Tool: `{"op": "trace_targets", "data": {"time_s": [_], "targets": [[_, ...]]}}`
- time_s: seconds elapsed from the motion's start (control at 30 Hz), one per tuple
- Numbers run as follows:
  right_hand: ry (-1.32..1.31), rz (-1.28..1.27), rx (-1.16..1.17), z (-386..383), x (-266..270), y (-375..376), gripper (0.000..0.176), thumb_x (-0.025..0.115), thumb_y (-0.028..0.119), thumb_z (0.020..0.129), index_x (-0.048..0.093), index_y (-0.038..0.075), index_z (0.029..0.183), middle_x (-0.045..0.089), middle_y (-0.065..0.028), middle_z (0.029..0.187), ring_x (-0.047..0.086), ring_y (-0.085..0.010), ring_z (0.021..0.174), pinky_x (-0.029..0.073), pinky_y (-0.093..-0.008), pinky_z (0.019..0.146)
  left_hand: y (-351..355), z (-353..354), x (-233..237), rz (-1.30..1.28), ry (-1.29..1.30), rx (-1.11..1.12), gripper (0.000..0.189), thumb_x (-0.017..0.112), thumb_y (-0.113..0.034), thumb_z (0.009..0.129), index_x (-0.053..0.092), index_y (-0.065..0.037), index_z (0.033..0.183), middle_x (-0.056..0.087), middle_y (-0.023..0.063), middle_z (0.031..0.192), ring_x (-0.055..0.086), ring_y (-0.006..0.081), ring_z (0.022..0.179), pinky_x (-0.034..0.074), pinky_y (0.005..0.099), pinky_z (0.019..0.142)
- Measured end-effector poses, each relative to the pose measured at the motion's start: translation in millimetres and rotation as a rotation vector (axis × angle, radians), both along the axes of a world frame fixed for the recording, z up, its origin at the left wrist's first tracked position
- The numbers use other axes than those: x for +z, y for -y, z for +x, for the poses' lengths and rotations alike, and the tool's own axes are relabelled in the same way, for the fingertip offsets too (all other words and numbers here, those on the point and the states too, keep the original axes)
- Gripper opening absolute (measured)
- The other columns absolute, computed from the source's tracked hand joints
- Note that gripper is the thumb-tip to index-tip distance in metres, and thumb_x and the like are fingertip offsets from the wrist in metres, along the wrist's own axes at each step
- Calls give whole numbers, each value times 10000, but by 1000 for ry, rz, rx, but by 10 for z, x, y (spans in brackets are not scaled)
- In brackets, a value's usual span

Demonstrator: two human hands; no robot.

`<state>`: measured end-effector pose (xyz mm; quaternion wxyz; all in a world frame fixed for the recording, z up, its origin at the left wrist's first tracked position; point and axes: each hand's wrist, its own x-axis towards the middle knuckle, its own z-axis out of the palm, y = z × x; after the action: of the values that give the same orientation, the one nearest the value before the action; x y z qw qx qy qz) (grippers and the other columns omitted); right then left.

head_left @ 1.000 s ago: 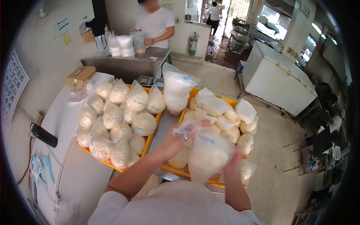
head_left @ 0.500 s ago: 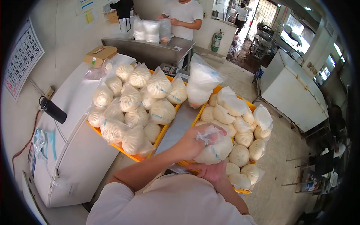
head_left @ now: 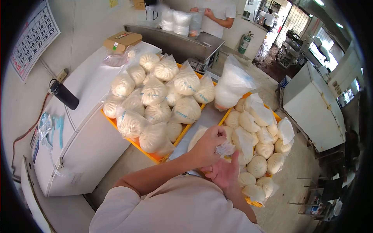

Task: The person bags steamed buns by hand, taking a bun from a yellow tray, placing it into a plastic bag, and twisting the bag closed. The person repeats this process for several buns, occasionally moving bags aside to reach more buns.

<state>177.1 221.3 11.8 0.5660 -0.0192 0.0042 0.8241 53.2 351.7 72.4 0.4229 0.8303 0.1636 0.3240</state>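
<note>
Now your left hand [head_left: 208, 146] is closed tight around the bunched neck of a clear bag of buns [head_left: 195, 136], held over the near corner of the right orange tray [head_left: 274, 113]. Your right hand [head_left: 225, 173] lies open, fingers loosely spread, just under the crumpled plastic. At 10 o'clock sits the left orange tray [head_left: 134, 140] of bagged buns; at 12 o'clock a tall filled bag [head_left: 232, 85] stands between the trays

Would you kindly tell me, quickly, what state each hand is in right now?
Left hand: closed on the twisted neck of a plastic bag.
Right hand: open, palm showing, just below that neck.
</note>
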Motion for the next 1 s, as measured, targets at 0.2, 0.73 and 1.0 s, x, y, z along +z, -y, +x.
{"op": "trace_targets", "data": {"time_s": [0.2,0.73,1.0], "targets": [[293,-23,129,-89,-81,-206,1028,376,860,845,318,85,1517,498,-234,1438,578,-453,1220,529,-570,942,-194,-326,-9,-373,258,115,91,686,22,850,667,-21,928,601,50,928,615,192,886,488,335,760],[2190,1153,-267,-470,1637,-1108,818,812,195,604,516,99,1360,417,-174,1498,405,-404,1382,408,-528,1085,-630,-1310,-83,-958,-184,93,235,700,40,856,725,-22,1081,672,51,1140,616,120,1040,506,276,864],[2079,1248,-541,-974,1327,-1713,672,750,109,684,547,69,1323,421,-182,1513,425,-423,1378,411,-519,1092,-850,-1583,-278,-1633,602,-314,744,690,-361,912,330,-116,1516,474,138,1449,484,351,1330,411,554,1098]]}}
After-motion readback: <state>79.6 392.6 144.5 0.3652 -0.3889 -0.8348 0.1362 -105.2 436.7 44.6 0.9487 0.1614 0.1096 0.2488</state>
